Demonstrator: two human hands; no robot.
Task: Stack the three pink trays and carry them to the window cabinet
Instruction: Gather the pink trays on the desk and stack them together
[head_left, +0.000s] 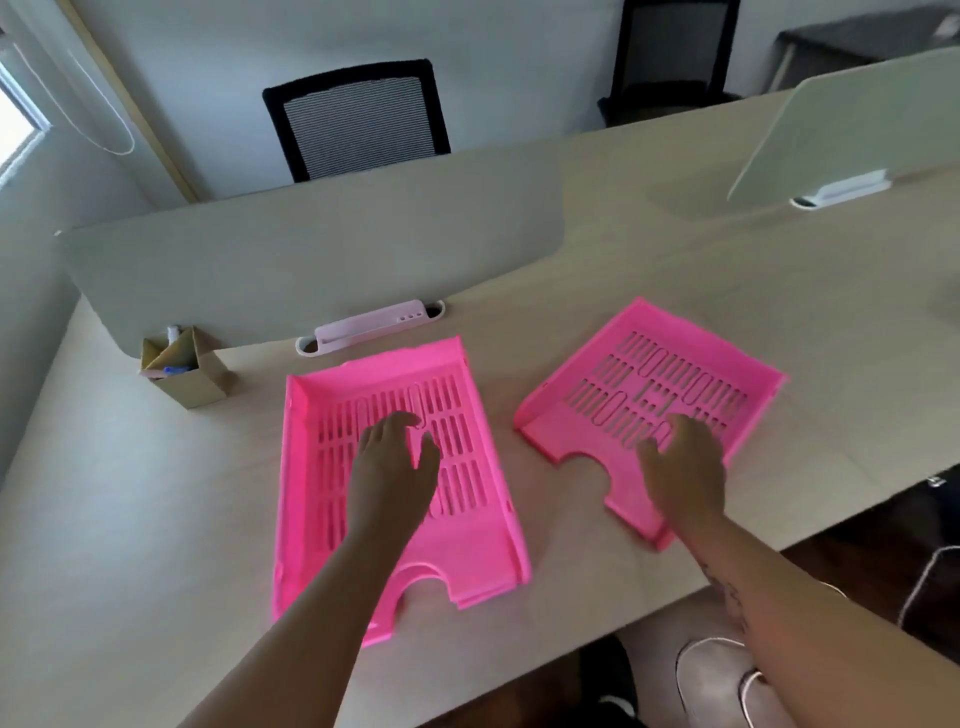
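Left hand (393, 457) hides part of left tray's (306, 467) slots; right hand (685, 470) hides right tray's (670, 358) near corner. Third tray indistinguishable.

- Beige desk (130, 519)
- Grey divider panel (311, 270) upright across the desk
- Cardboard pen holder (184, 371) beside the panel
- Two black mesh chairs, nearer (358, 122), farther (672, 57), behind the panel
- Window (15, 130), far left

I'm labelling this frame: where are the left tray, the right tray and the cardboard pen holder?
left tray (306, 493), head view, slotted floor near its left wall.
right tray (675, 364), head view, slotted floor.
cardboard pen holder (195, 384), head view, front face.
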